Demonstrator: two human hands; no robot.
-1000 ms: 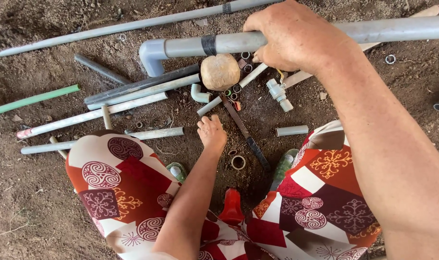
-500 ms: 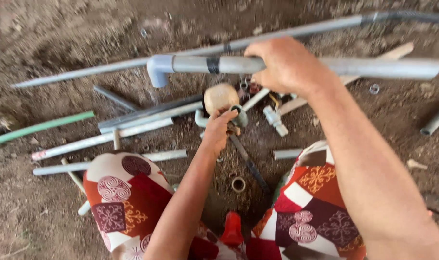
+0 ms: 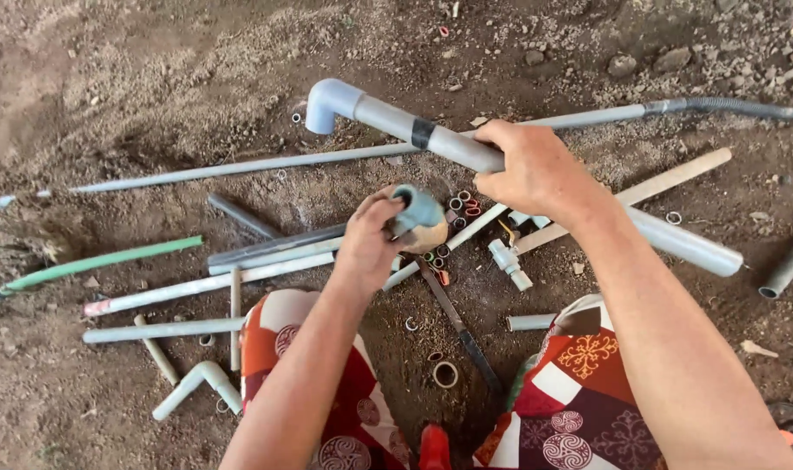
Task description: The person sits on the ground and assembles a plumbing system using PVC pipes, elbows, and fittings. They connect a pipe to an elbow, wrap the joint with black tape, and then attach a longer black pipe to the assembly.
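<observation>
My right hand grips a thick grey pipe near its middle. The pipe carries an elbow fitting at its far end and a black tape band. My left hand holds a small grey elbow fitting just above a round tan stone on the dirt. The two hands are close together, the pipe slanting over the left hand.
Several loose pipes lie on the dirt: a green pipe at left, grey lengths, a long thin pipe, a wooden stick. Small rings, a valve fitting and a dark blade lie between my patterned knees.
My left hand picked the small elbow fitting up off the ground and raised it beside the stone. My right hand swung the thick pipe so that it now slants down to the right.
</observation>
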